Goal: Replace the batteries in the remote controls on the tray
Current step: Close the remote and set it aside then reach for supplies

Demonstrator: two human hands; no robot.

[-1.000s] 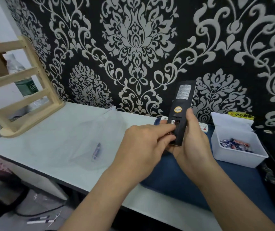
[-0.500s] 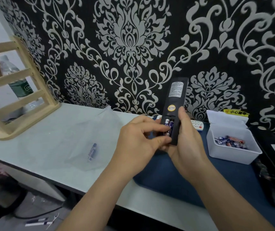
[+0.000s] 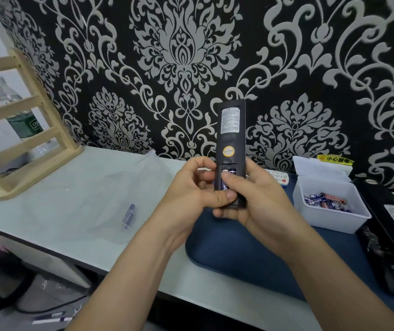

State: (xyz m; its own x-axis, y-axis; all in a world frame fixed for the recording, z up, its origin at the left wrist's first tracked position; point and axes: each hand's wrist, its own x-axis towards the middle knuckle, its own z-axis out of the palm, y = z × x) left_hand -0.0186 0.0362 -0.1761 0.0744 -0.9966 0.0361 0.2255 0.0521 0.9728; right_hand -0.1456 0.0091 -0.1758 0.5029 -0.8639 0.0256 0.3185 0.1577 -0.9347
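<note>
Remote now upright; right hand grips it, left hand seemingly pinches lower edge.

matt black plastic remote, pale bare-wood rack, smooth white plastic box, crinkled clear plastic bag

Domestic room, black damask wallpaper, white desk (wooden rack, water bottle behind)

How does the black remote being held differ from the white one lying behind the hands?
The black remote is held upright by the left hand and right hand, back to the camera, battery bay open; the white remote lies flat on the blue tray, buttons up, untouched and partly hidden. Both are handheld remotes.
</note>
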